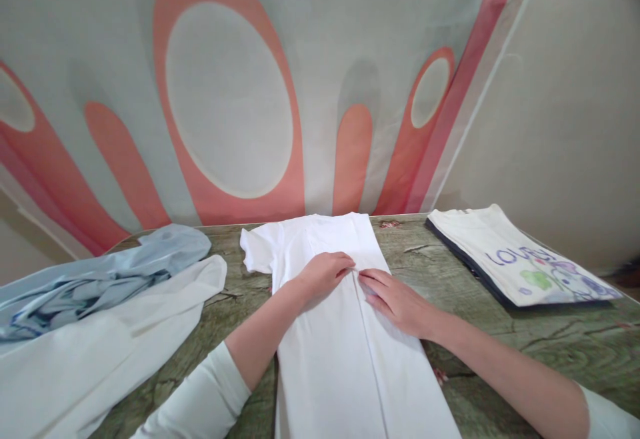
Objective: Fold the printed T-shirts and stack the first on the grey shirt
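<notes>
A white T-shirt (335,365) lies lengthwise in front of me, partly folded. One short sleeve sticks out at its upper left, and a long fold edge runs down its middle toward me. My left hand (327,275) is closed on the fabric at the top of that edge, fingertips pinched together. Just right of it, my right hand (403,304) grips the same edge between thumb and fingers. The fingertips of the two hands nearly meet. The shirt's near end runs out of view at the bottom.
On the left of the wood-patterned table (240,332) lie a crumpled light blue garment (175,252) and a white garment (145,332). At the right sits a folded stack with a cream printed cloth (500,239) over a dark one. A patterned backdrop (320,59) rises behind the table.
</notes>
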Demonstrator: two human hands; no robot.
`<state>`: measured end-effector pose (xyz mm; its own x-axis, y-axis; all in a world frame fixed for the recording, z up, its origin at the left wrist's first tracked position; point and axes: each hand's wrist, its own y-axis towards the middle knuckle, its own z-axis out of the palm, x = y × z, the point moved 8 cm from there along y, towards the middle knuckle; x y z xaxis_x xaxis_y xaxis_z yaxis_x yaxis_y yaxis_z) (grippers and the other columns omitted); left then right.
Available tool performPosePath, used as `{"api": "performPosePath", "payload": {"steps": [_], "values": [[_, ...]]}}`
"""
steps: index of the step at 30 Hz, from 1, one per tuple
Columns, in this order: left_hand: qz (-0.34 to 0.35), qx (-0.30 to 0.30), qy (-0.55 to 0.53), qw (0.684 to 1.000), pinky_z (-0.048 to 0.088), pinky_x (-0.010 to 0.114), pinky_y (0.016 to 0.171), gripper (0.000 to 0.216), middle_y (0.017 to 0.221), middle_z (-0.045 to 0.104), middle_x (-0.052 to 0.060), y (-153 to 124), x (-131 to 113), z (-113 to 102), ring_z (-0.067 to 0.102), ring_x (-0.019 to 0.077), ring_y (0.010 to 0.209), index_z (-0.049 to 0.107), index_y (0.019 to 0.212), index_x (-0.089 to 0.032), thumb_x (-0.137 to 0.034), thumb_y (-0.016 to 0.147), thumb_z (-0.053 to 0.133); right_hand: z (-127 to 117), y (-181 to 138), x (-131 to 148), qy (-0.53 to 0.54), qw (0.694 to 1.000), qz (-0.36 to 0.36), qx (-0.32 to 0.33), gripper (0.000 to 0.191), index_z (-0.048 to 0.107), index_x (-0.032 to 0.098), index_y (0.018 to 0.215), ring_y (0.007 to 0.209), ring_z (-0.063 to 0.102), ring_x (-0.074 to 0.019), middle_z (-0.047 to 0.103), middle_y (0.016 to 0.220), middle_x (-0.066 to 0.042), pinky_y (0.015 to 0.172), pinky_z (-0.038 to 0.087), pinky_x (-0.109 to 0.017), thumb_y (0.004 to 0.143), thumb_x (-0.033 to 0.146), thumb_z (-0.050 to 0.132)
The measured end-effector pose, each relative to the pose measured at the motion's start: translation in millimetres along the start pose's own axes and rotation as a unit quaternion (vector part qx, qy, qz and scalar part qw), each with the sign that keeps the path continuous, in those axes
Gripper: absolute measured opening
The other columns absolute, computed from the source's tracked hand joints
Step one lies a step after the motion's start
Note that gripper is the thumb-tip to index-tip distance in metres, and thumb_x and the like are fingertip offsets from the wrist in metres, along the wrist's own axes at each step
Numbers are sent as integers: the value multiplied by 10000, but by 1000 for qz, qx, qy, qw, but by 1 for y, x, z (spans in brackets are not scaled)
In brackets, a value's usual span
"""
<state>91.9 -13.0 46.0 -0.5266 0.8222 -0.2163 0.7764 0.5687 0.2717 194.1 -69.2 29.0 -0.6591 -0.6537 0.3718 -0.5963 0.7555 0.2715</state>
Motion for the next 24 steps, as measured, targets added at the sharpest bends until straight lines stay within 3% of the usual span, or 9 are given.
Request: {"api": "performPosePath", "payload": {"steps": [9,18,24], "values": [[-48,37,130,990,456,282,736,196,943,635,73,-1,7,8,610,197,894,599,956,-159,-221,918,417,2,-1,2,-36,999,-19,9,423,433,164,1298,1179,429,-228,463,1305,-106,1004,386,-407,891,279,420],[-65,51,184,980,456,277,637,188,928,603,62,-1,6,6,603,197,832,572,940,-166,-238,924,398,4,1,5,-57,997,-57,19,438,416,189,1333,1215,401,-234,466,1340,-76,1015,365,-438,905,282,393],[-86,57,180,978,453,277,675,176,932,596,78,-1,6,8,600,194,847,583,938,-159,-198,912,414,4,2,6,-65,996,-54,35,462,393,194,1355,1222,390,-258,411,1392,-58,1011,354,-470,902,287,380]]}}
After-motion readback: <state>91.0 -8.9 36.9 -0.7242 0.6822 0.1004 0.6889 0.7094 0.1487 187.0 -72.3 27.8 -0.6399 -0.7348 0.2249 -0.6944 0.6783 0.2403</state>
